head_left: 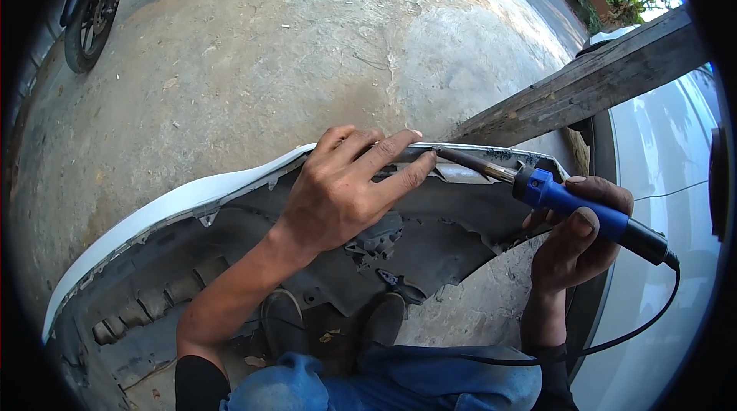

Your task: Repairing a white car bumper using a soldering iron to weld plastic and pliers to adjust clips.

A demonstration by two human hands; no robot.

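A white car bumper (pixel 188 194) lies in front of me with its dark inner side facing me. My left hand (pixel 342 188) is at its upper edge, fingers bent over the rim and thumb on the inner side. In my right hand (pixel 576 246) is a blue and black soldering iron (pixel 587 207), its metal shaft pointing left. The iron's tip meets the rim close beside my left fingertips. Dark rough marks show along the edge behind the shaft. Whether a small piece sits between my left fingers is hidden.
A black cord (pixel 674 303) loops from the iron across my lap. A wooden beam (pixel 583 77) slants at the right, beside a white car (pixel 660 150). A motorcycle wheel (pixel 92 27) stands far left on concrete. A dark plier-like tool (pixel 401 286) lies near my shoes (pixel 384 319).
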